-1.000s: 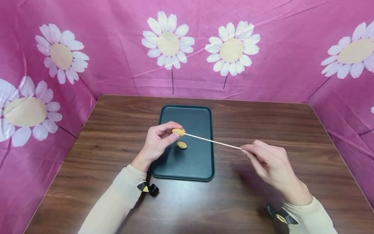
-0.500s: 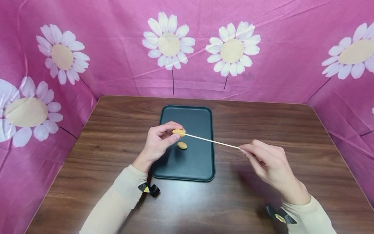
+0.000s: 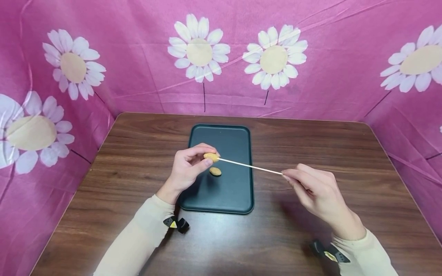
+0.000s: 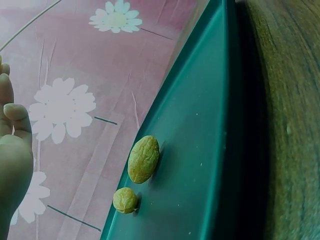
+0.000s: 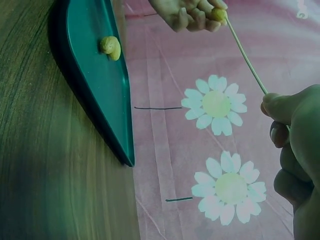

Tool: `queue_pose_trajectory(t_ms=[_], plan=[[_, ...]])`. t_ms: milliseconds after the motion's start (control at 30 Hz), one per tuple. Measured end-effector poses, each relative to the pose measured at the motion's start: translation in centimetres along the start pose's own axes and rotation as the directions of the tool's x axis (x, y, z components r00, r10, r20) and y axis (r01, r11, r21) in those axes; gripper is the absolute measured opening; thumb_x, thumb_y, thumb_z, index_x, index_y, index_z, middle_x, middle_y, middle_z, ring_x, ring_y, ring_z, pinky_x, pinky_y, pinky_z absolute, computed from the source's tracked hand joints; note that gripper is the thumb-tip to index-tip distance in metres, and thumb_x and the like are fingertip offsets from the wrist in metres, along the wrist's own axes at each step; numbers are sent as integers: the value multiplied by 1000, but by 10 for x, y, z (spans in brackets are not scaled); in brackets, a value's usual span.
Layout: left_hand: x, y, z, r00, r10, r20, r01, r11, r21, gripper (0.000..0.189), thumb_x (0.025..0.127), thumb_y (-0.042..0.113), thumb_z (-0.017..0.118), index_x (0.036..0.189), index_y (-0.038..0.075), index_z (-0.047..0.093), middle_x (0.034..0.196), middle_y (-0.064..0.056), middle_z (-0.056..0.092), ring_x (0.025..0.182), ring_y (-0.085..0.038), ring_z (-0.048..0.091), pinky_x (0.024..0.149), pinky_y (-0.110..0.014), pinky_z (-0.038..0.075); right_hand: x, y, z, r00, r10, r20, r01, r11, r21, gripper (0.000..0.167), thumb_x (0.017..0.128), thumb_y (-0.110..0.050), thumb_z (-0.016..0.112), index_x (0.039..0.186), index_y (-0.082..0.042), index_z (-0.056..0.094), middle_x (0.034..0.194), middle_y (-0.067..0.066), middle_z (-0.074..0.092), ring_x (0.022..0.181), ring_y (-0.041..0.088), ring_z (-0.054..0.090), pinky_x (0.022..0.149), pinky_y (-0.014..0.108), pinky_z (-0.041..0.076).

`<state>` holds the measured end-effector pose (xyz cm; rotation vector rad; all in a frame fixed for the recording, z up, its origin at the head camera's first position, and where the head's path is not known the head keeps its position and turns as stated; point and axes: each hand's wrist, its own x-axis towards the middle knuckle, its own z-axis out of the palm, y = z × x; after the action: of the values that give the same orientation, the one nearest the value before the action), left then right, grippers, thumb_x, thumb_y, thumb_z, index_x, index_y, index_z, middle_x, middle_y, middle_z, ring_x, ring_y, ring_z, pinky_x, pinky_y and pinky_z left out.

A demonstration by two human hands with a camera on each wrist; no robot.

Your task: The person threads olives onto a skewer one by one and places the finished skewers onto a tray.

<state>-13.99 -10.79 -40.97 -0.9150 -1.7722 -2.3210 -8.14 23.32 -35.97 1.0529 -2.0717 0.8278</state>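
My left hand (image 3: 188, 165) pinches a yellow-brown, wrinkled oval piece (image 3: 211, 156) between thumb and fingers, above the dark green tray (image 3: 228, 195). A thin wooden skewer (image 3: 250, 166) runs from the end of that piece to my right hand (image 3: 319, 195), whose thumb and fingertips pinch its other end. In the right wrist view the skewer tip (image 5: 229, 21) meets the held piece (image 5: 218, 14). Two similar oval pieces lie on the tray in the left wrist view, a larger one (image 4: 143, 159) and a smaller-looking one (image 4: 125, 200). Only one loose piece (image 3: 215, 171) shows in the head view.
The tray rests on a brown wood-grain table (image 3: 293, 145). A pink cloth (image 3: 235, 92) printed with white daisies hangs behind and at both sides. Each sleeve carries a black wrist camera, one on the left (image 3: 182, 225) and one on the right (image 3: 317, 248).
My right hand has shifted slightly left toward the left hand, and the stretch of skewer showing between them is a little shorter. The left hand keeps its hold on the oval piece.
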Motion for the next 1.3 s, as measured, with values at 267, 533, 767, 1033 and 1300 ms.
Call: queue_pose_trajectory(t_ms=[267, 533, 767, 1033, 1300], plan=[[3, 1, 1, 1000, 24, 1, -24, 1000, -5, 19, 98, 13, 81, 114, 23, 82, 111, 4, 78, 107, -12, 71, 92, -19, 60, 3, 0, 0, 1000, 3, 14, -3, 1000, 2, 37, 114, -25, 56, 95, 0, 77, 71, -7, 51, 60, -4, 36, 53, 10, 26], [0, 1, 1, 1000, 18, -7, -18, 1000, 6, 17, 98, 17, 82, 113, 24, 82, 109, 4, 78, 106, -12, 71, 92, -19, 59, 2, -1, 3, 1000, 4, 13, -4, 1000, 20, 37, 114, -24, 56, 96, 1, 77, 71, -7, 52, 60, -3, 37, 53, 8, 28], [-2, 1, 0, 1000, 28, -14, -28, 1000, 8, 16, 98, 20, 82, 114, 23, 82, 109, 3, 78, 105, -12, 71, 91, -19, 60, 3, 0, 5, 1000, 7, 25, -8, 999, 36, 35, 114, -23, 56, 97, 0, 77, 71, -7, 51, 61, -3, 37, 54, 10, 28], [1, 2, 1, 999, 43, -18, -43, 999, -1, 16, 98, 16, 82, 114, 21, 82, 108, 2, 78, 104, -13, 71, 90, -19, 60, 8, 1, 5, 999, 12, 36, -14, 999, 38, 34, 113, -23, 57, 98, -1, 77, 71, -8, 50, 61, -3, 36, 54, 10, 27], [1, 3, 4, 998, 45, -33, -45, 999, 3, 16, 98, 17, 82, 114, 21, 82, 109, 3, 78, 104, -13, 71, 90, -19, 60, 11, 2, 6, 999, 24, 37, -26, 998, 54, 33, 113, -25, 58, 97, -1, 77, 71, -7, 50, 61, -3, 36, 54, 10, 27]])
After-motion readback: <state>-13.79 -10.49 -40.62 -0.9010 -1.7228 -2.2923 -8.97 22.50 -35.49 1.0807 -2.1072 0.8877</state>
